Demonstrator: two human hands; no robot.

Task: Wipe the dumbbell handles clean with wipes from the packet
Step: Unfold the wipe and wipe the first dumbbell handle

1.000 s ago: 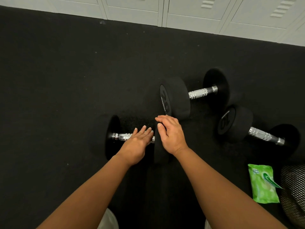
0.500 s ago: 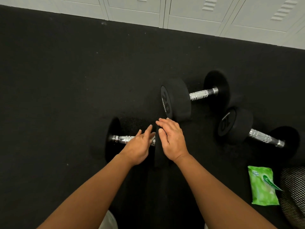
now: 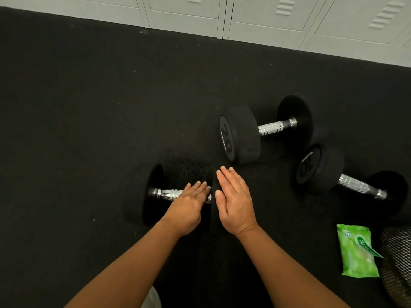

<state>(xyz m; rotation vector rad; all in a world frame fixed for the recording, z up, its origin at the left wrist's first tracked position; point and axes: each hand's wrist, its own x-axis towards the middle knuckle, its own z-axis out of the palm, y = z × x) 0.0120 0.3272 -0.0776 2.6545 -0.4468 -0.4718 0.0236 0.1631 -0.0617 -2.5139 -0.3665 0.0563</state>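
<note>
Black rubber flooring (image 3: 77,130) fills most of my view, grainy and dotted with a few pale specks toward the upper left. Along the top edge runs a row of pale grey lockers (image 3: 266,16), their doors closed, with slotted vents showing at the upper right. At the lower right edge stands a dark wire-mesh basket (image 3: 398,263), partly cut off. At the bottom edge, left of centre, I see a bit of pale cloth (image 3: 153,298).

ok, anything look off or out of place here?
Nothing spilled or damaged. One oddity: both the left hand and right hand lie open at the nearest dumbbell with no wipe in either. The green wipe packet lies apart on the floor at the right, its flap sticking out.
</note>
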